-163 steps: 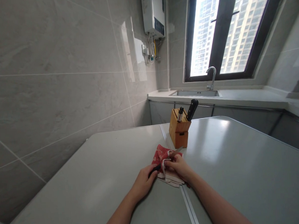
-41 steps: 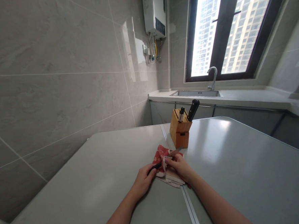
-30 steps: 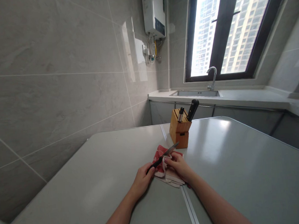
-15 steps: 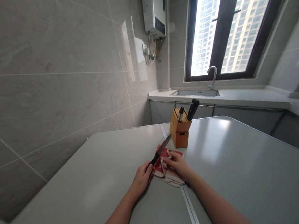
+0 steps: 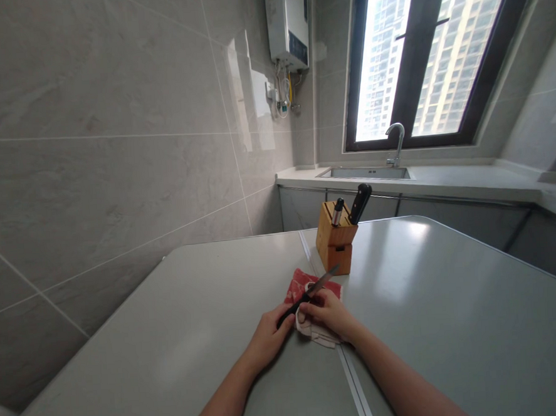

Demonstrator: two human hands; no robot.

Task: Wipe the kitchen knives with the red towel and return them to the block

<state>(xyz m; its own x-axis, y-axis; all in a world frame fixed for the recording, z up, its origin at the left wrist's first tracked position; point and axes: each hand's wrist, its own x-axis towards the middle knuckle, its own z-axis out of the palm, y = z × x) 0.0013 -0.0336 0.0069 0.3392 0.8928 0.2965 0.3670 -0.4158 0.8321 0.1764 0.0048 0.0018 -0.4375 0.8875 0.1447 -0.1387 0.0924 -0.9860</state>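
Knife (image 5: 308, 295): over the cloth in front of me, between the two hands, on the near side of the block; handle toward the left hand, blade clear to view beyond the right fingers.
Left hand (image 5: 273, 330): clamped on the black handle, thumb along it.
Right hand (image 5: 331, 314): fingers drawn together on the cloth, close to where blade meets handle; from my end of the feed I cannot tell whether they press the steel.
Cloth (image 5: 298, 284): red with a pale underside, bunched on the surface (image 5: 209, 312) beneath the knife and right hand.
Block (image 5: 335, 245): upright, just past the cloth; two handles (image 5: 361, 201) stand out of its top.
Working well: looks like cloth work along the blade. I would hold the handle firm, put a thick fold between fingertips and steel, stroke from handle toward tip, and pinch from the spine side, never across the edge.
Pointing: tip away from the person and to the right, toward the block's foot; contact there I cannot judge.
Long axis: diagonal, near left to far right. Which way the edge faces is too small to read.
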